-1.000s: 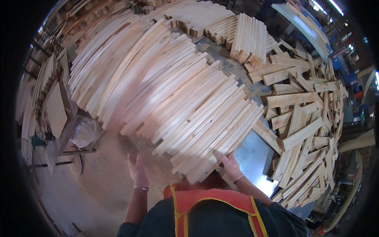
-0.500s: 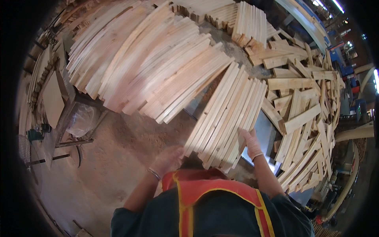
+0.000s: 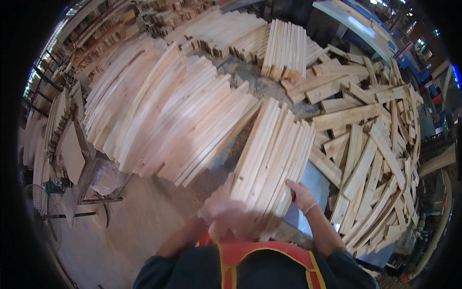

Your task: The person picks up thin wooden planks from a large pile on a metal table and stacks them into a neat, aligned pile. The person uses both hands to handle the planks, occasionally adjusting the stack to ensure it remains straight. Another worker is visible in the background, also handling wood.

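Observation:
A row of pale wooden strips (image 3: 269, 159), standing side by side, lies in front of my body, with its near ends close to my apron. My left hand (image 3: 222, 204), in a thin whitish glove and smeared by motion, presses on the left side of the row near those ends. On the opposite side, my right hand (image 3: 302, 196), gloved too, grips the outermost strip with its thumb on top. Between them the two hands hold the strips together. The fingers beneath the row are hidden.
To the left spreads a broad layer of similar strips (image 3: 159, 111). Loose boards (image 3: 358, 144) are heaped to the right, beside a shiny metal surface (image 3: 308, 183). Another upright bundle (image 3: 287, 48) stands farther back. A metal-framed stand (image 3: 101, 200) is at the left.
My left hand has shifted from the near left corner up along the row's left side. My right hand keeps its hold on the right side. The whole view has tilted upward.

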### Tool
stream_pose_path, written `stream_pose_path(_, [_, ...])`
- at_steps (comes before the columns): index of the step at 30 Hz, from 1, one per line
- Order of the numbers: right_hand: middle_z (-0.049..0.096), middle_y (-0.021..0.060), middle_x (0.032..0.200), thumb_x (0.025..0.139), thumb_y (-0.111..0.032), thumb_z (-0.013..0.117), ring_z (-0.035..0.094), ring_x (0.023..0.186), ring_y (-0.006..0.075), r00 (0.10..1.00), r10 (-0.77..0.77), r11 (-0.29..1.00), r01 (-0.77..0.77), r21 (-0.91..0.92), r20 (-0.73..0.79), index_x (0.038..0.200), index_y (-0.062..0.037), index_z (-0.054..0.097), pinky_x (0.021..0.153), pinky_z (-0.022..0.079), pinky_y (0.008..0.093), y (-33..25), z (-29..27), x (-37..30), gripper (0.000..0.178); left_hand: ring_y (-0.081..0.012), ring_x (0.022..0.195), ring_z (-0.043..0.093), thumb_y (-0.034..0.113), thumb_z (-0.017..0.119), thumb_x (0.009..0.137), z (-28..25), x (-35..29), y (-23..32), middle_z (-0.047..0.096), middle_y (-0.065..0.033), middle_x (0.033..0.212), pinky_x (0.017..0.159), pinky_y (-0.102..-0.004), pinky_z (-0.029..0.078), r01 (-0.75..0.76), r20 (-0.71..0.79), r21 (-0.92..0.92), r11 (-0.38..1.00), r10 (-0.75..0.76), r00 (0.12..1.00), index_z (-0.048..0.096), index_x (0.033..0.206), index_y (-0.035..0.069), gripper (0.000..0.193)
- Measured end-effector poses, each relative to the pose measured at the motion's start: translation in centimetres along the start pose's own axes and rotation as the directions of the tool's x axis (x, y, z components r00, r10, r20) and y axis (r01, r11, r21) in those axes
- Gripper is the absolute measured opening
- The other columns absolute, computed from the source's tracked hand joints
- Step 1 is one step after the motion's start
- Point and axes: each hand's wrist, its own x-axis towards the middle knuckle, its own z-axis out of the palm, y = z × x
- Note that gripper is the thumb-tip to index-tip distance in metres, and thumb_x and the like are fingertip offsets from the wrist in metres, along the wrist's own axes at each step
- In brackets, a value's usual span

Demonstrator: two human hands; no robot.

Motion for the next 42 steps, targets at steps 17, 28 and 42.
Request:
stream_pose_path(17, [0.052, -0.0052, 0.077, 0.092, -0.039, 0.08, 0.042, 0.066, 0.0082, 0.902, -0.414, 0.9, 0.426, -0.096, 0.118, 0.111, -0.0074, 0.069, 0.06, 0.032, 0.0268, -33.1, 14.0, 8.7, 0.038, -0.0287, 0.136, 0.061, 0.013, 0.092, 0.072, -22.1, 11.8, 13.3, 0.061, -0.0172, 0.149, 0.114, -0.0396, 0.049, -0.467, -0.336, -0.391, 0.793, 0.35, 0.875, 0.023, 0.17, 0.004, 0.12])
stream_pose_path(28, [0.067, 0.0079, 0.124, 0.101, -0.037, 0.07, 0.063, 0.109, 0.018, 0.733, -0.647, 0.726, 0.676, -0.121, 0.209, 0.133, -0.0032, 0.068, 0.098, 0.051, 0.035, -59.5, 23.7, 35.9, 0.046, -0.0245, 0.128, 0.066, 0.019, 0.087, 0.089, -51.6, 43.3, 25.5, 0.071, -0.0139, 0.137, 0.111, -0.0365, 0.054, -0.338, -0.182, -0.544, 0.768, 0.285, 0.941, 0.061, 0.147, 0.004, 0.065])
stream_pose_path(42, [0.059, 0.0154, 0.153, 0.097, -0.029, 0.082, 0.058, 0.139, 0.0256, 0.837, -0.535, 0.827, 0.547, -0.131, 0.115, 0.159, 0.0012, 0.046, 0.115, 0.048, 0.0367, -45.8, 13.9, 28.0, 0.078, -0.0362, 0.124, 0.063, 0.049, 0.068, 0.095, -50.9, 52.9, 20.2, 0.068, -0.019, 0.133, 0.107, -0.0469, 0.05, -0.14, -0.356, 0.709, 0.691, 0.523, 0.775, 0.061, 0.141, 0.005, 0.065])
